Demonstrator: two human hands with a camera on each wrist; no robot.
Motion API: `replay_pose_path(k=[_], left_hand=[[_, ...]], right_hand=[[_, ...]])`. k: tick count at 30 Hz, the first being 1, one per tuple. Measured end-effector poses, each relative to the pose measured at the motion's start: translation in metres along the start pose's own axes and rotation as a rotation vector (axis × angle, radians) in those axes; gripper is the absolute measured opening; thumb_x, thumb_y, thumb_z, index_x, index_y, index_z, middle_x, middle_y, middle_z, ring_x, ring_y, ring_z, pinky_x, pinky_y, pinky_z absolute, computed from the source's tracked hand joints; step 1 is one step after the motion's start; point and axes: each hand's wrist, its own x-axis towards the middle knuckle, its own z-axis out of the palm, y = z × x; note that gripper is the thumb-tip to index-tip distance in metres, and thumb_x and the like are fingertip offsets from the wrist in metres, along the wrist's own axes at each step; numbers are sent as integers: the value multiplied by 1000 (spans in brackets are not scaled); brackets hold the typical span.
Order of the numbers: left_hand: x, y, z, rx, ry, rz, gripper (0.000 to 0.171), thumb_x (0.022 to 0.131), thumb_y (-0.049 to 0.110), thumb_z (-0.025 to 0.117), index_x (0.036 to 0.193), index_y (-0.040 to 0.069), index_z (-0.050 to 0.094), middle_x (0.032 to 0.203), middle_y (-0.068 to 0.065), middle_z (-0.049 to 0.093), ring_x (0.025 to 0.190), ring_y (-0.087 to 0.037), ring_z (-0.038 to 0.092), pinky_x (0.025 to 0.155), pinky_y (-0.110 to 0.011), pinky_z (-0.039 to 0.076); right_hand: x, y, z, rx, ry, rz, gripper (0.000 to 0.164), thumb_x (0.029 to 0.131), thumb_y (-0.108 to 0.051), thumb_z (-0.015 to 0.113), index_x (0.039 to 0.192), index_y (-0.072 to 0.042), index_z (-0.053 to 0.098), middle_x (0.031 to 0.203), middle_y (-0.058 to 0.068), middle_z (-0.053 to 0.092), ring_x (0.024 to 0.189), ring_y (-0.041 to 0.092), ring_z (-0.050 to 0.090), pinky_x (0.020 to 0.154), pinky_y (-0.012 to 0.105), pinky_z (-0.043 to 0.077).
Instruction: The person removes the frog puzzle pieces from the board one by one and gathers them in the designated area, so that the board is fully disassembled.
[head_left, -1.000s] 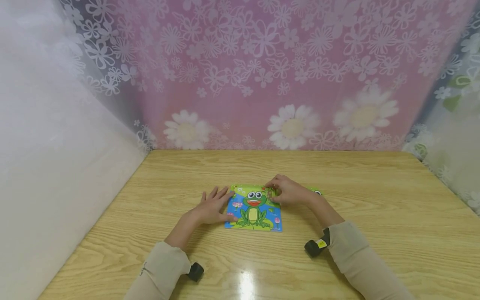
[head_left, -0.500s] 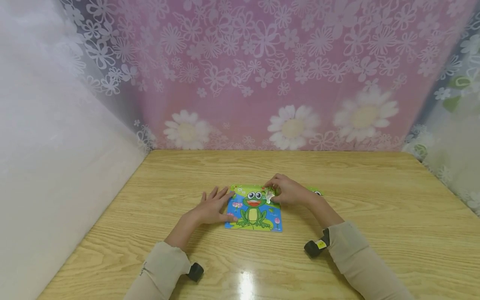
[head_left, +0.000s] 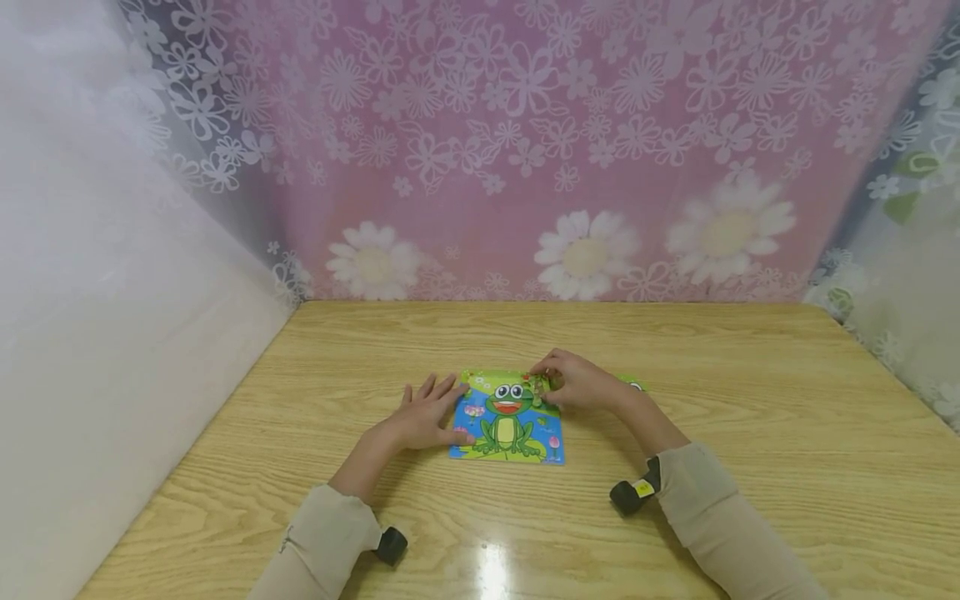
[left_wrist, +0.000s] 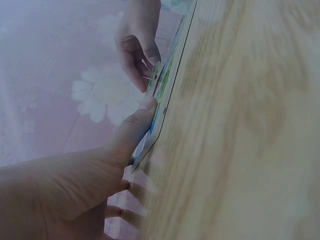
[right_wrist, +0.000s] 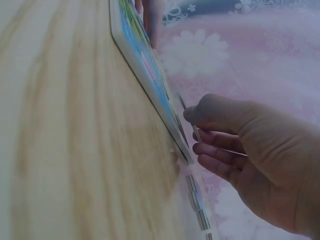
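Note:
A square frog jigsaw puzzle (head_left: 506, 429) lies on the wooden table in the head view, its picture facing up. My left hand (head_left: 427, 417) rests at the board's left side with fingers spread; its thumb (left_wrist: 145, 107) touches the board's surface. Over the upper right corner, my right hand (head_left: 573, 381) pinches a small flat puzzle piece (head_left: 537, 390) between thumb and fingers. Seen from the right wrist, that piece is a thin tilted edge just above the board. The fingers partly cover that corner, so the spot beneath is hidden.
Loose puzzle pieces (right_wrist: 198, 205) lie right of the board; in the head view my right forearm hides most of them, leaving a green bit with an eye (head_left: 636, 385) showing. Behind the wooden table (head_left: 787, 417) hangs a pink flowered curtain (head_left: 480, 167).
The pinched piece has changed its tilt: it caught the light half a second ago and looks darker now. Both hands stay in nearly the same place.

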Motion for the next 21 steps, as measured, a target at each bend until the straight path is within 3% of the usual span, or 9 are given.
replay_pose_path(k=[8, 21], left_hand=[[0, -3, 2, -6, 16, 14, 86, 81, 56, 60, 147, 14, 24, 152, -12, 9, 135, -38, -2, 100, -63, -4], [-1, 1, 0, -18, 12, 13, 85, 82, 54, 61, 147, 13, 24, 152, -13, 9, 135, -39, -2, 100, -63, -5]], right_hand=[[-10, 6, -9, 16, 39, -20, 38, 83, -10, 65, 119, -2, 59, 111, 8, 52, 100, 27, 54, 82, 39, 47], [-47, 25, -35, -32, 113, -13, 37, 84, -7, 65, 119, -2, 58, 112, 8, 53, 103, 28, 51, 83, 46, 44]])
